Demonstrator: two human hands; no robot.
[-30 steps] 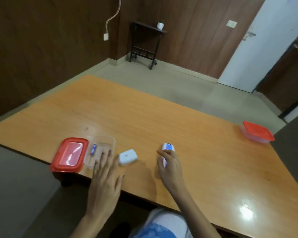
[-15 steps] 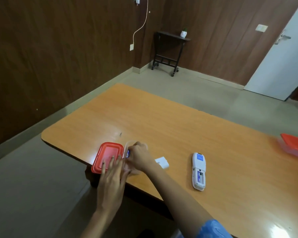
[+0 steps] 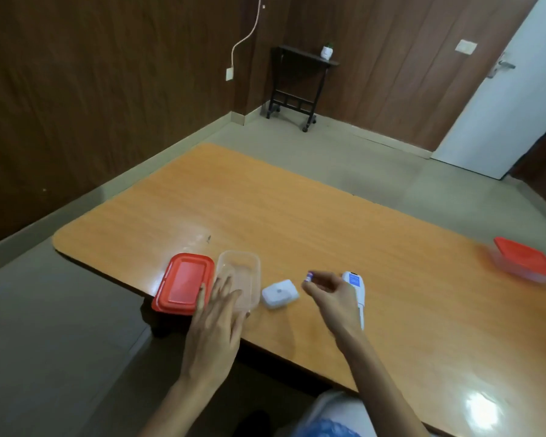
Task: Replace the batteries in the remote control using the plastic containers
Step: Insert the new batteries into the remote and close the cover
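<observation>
A clear plastic container (image 3: 243, 272) stands open near the table's front edge, with its red lid (image 3: 185, 282) lying just left of it. My left hand (image 3: 216, 323) rests flat with spread fingers against the container's near side. My right hand (image 3: 330, 296) hovers above the table, pinching a small blue battery (image 3: 309, 275) at its fingertips. The white remote control (image 3: 356, 290) lies face down right behind that hand, partly hidden by it. The remote's white battery cover (image 3: 279, 293) sits between the container and my right hand.
A second container with a red lid (image 3: 525, 258) stands at the table's far right edge. The orange wooden table (image 3: 297, 216) stretches away behind the objects. A small black stand (image 3: 297, 89) with a white pot is in the room's corner.
My right hand has come out of the clear container and moved right toward the remote with a battery in its fingers. The left hand stays at the container.
</observation>
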